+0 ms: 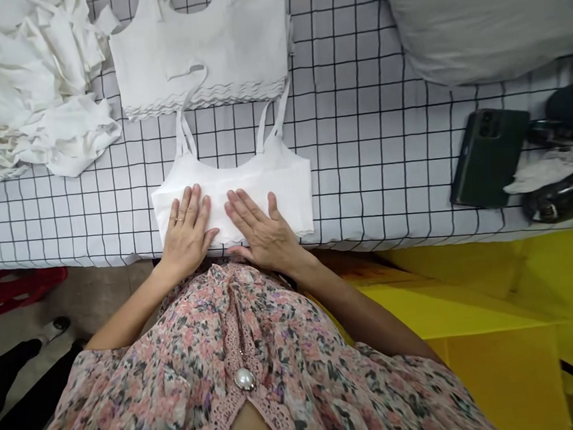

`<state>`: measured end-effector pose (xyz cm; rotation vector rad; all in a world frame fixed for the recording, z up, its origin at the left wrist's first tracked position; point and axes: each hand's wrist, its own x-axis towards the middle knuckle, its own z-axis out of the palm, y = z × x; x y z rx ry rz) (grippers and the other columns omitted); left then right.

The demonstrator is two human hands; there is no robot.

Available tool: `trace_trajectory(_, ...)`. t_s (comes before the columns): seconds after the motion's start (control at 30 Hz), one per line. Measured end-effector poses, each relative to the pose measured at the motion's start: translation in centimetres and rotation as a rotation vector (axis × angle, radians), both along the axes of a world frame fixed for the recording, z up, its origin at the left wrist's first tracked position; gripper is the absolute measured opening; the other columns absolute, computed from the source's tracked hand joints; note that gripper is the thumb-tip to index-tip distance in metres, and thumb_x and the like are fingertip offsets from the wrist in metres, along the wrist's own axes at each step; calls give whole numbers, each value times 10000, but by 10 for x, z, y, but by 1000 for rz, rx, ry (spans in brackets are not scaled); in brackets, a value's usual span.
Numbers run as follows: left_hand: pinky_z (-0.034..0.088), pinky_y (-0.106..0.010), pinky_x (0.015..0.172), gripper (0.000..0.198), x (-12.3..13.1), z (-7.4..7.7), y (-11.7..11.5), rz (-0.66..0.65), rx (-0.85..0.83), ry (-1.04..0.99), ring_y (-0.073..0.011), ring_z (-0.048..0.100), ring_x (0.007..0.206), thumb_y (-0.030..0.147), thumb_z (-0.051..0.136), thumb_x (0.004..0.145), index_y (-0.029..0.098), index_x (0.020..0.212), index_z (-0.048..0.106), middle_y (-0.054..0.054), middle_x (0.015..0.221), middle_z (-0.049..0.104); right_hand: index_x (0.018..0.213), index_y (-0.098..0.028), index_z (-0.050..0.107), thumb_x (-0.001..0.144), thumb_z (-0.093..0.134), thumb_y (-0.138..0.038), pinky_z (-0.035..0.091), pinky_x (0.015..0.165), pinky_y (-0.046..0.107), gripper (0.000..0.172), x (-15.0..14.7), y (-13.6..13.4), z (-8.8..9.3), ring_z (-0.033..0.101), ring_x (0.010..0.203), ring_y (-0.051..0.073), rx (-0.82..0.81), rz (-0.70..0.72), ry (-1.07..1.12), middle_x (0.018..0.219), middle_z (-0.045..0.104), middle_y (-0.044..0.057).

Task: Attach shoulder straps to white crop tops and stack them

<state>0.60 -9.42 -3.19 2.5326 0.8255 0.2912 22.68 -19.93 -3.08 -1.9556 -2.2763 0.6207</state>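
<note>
Grid-lined tabletop (363,168), hands (186,230) (263,234) flat on folded white camisole (276,179)

My left hand (186,232) lies flat just left of the frame's centre and my right hand (262,232) just right of it, both open, fingers slightly spread and pointing up the frame. My thumbs (209,236) angle inward, not touching. My left forearm (132,313) slants to the lower left, my right forearm (360,312) to the lower right.

A clothing workshop: a heap of white garments (19,84) on a grid-lined work table (359,125).
</note>
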Motion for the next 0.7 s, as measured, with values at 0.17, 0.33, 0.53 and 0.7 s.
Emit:
trace_trajectory(0.17,68,-680,1401,916,-2,-13,-5,107,-4,54,-391,17,1716,524,600,1061,330,1765,48,-105,1845,3,1745,-212,-158,1076,319,-678,173,1298,793,944,52,-55,-23,245,1672,416,124,-218,-79,1807,151,185)
trace_trajectory(0.33,164,-681,1392,936,-3,-6,-5,96,41,55,-388,59,1713,489,579,1080,296,1764,-29,-149,1837,48,1772,-248,126,1088,417,-587,415,1125,816,817,109,-67,-3,374,1587,523,337,-262,-92,1759,308,237)
trace_trajectory(0.53,254,-665,1381,828,4,-9,4,66,130,56,-368,119,1708,431,539,1103,211,1762,89,-193,1799,208,1235,-371,744,1038,624,-356,587,967,614,231,105,90,32,722,1064,340,676,-188,152,1094,769,69)
trace_trajectory(0.7,299,-639,1377,757,4,-14,0,66,215,95,-369,124,1703,452,558,1091,133,1716,276,-200,1789,232,952,-302,701,1054,640,-459,600,963,567,196,92,242,14,658,1089,302,646,-159,207,919,718,77)
